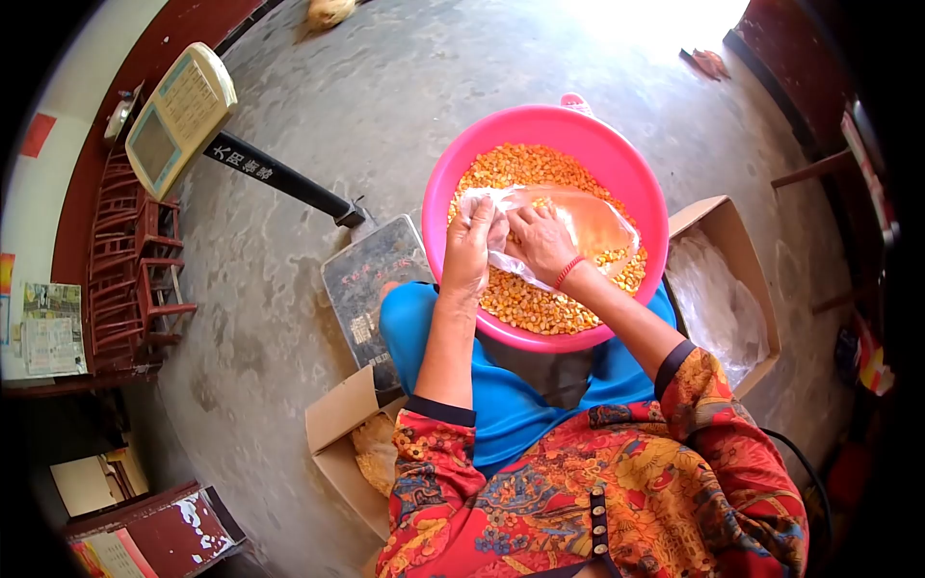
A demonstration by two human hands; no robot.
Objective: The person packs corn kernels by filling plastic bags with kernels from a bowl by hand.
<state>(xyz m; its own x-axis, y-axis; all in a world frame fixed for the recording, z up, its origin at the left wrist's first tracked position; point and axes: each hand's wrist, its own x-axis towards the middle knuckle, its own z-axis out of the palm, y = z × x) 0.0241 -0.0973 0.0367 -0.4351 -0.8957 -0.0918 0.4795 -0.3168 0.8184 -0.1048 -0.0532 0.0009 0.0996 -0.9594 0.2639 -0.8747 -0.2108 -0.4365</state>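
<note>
A pink basin (pixel 657 222) holds many orange-yellow corn kernels (pixel 540 313) and rests between the knees. Above the kernels is a clear plastic bag (pixel 602 222). My left hand (pixel 469 241) is closed on the bag's gathered edge at the left. Close beside it, my right hand (pixel 544 241), with a red bracelet on the wrist, lies against the bag with bent fingers. Its fingertips are partly hidden by the plastic, so what they grip cannot be made out. Some kernels show through and around the bag.
A platform scale (pixel 371 279) with a display (pixel 173 120) on a black pole stands left of the basin. An open box (pixel 718 279) of clear bags is at the right, another box (pixel 352 453) at the lower left. Red chairs (pixel 145 250) are stacked at the far left.
</note>
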